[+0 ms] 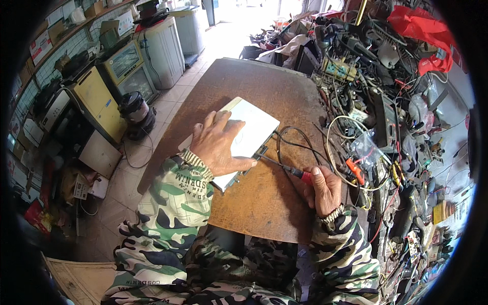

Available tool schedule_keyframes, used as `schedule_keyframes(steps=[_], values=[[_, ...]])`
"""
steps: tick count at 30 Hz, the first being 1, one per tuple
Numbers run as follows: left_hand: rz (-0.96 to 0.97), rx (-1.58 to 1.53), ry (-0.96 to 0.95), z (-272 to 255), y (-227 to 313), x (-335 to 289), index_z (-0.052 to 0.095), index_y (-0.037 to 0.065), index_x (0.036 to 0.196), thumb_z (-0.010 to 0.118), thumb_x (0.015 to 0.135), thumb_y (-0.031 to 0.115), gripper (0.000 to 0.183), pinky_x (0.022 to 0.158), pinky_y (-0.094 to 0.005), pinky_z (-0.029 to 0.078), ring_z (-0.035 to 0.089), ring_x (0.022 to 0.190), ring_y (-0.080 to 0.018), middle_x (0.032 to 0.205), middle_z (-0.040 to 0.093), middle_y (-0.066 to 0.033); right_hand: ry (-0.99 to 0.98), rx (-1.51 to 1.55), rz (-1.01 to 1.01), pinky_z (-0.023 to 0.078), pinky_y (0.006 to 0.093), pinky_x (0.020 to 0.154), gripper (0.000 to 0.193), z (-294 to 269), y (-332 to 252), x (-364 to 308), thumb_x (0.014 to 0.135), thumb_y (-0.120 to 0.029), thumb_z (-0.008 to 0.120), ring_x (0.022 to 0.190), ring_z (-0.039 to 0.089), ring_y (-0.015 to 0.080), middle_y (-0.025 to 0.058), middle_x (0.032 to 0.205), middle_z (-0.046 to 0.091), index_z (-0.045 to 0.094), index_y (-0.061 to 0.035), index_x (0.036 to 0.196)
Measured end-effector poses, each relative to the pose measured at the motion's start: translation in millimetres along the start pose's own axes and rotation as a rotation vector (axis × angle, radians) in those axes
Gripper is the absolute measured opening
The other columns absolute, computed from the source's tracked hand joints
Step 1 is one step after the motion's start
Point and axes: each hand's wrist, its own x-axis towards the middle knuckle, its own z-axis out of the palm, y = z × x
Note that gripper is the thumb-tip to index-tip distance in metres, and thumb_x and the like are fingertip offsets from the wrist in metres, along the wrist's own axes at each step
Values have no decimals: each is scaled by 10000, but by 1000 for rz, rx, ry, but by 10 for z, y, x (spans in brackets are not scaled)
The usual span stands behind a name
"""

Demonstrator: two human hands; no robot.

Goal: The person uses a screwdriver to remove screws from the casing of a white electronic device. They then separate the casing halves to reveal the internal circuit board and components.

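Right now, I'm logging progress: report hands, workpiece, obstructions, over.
Left hand spread on flat white rectangular device. Right hand gripping slim red-and-black tool, tip at device's edge. Thin black cable looped close by on brown tabletop, possibly in the way.

One left hand (pixel 217 141) and one right hand (pixel 327 193), two in all; one table (pixel 274 218); one white case (pixel 262 122); one red-handled tool (pixel 294 171); one red sheet (pixel 419 23), upper right of the frame.
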Motion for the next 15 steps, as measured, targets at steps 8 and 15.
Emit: schedule_keyframes(steps=[8, 15], values=[[3, 24, 1, 0, 11, -8, 477, 109, 1547, 838, 759, 605, 999, 1170, -683, 299, 272, 1523, -486, 1609, 349, -264, 7, 116, -45, 416, 221, 522, 194, 19, -28, 8, 1029, -175, 707, 582, 539, 50, -13, 745, 634, 682, 0, 1110], [7, 8, 12, 7, 28, -7, 478, 106, 1543, 844, 769, 594, 985, 1184, -701, 276, 266, 1522, -499, 1609, 353, -266, -23, 82, -192, 411, 231, 514, 220, 6, 118, 41, 1020, -189, 725, 590, 552, 58, -17, 749, 639, 680, 3, 1118]])
